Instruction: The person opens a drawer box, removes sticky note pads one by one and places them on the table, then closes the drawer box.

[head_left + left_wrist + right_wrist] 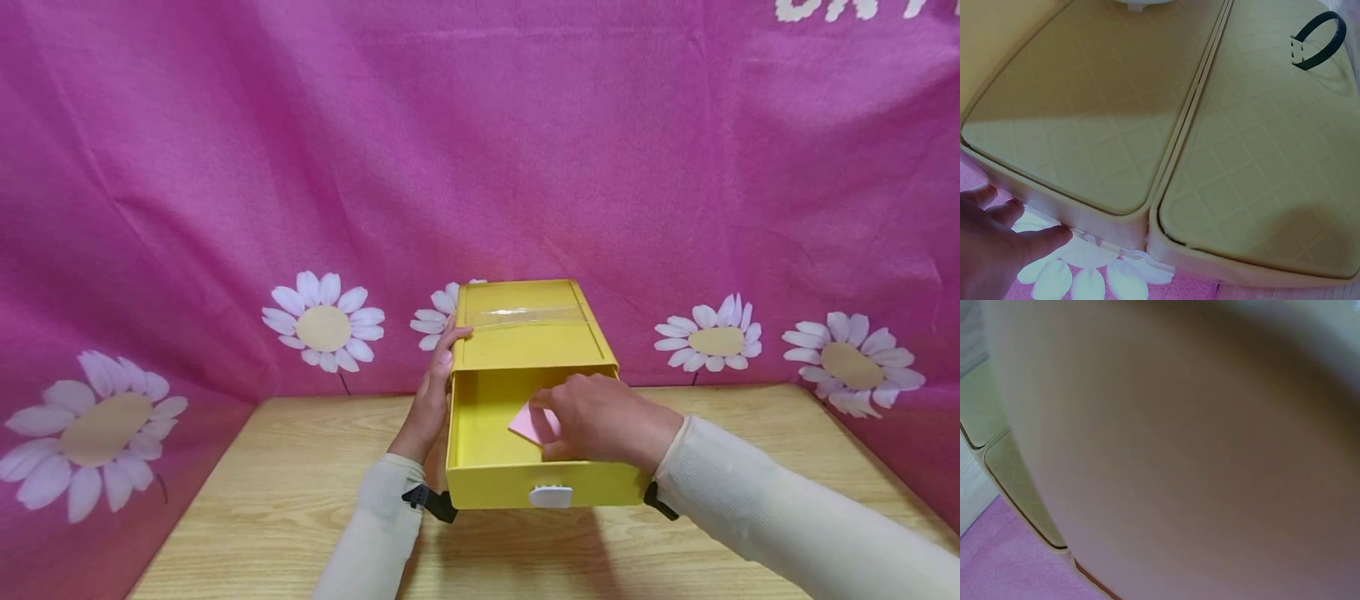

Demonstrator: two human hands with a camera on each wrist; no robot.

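Observation:
A yellow drawer unit [525, 342] has its drawer [491, 486] pulled out toward me, with a white handle [551, 497] on the front. Along the unit's left side rests my left hand [431, 404], fingers extended and fingertips at the top edge. The left wrist view shows that hand [997, 244] beside the unit's patterned side panel [1085, 137]. Reaching into the drawer, my right hand [600, 418] pinches a small pink square sheet or pad [531, 423] between curled fingers and thumb. A blurred close surface fills most of the right wrist view, and that hand is hidden there.
The unit stands on a light wood table [300, 467]. Behind it hangs a pink cloth [525, 150] with white flowers. Clear tape [525, 315] crosses the unit's top. A dark strap loop [1335, 37] shows by the side panel.

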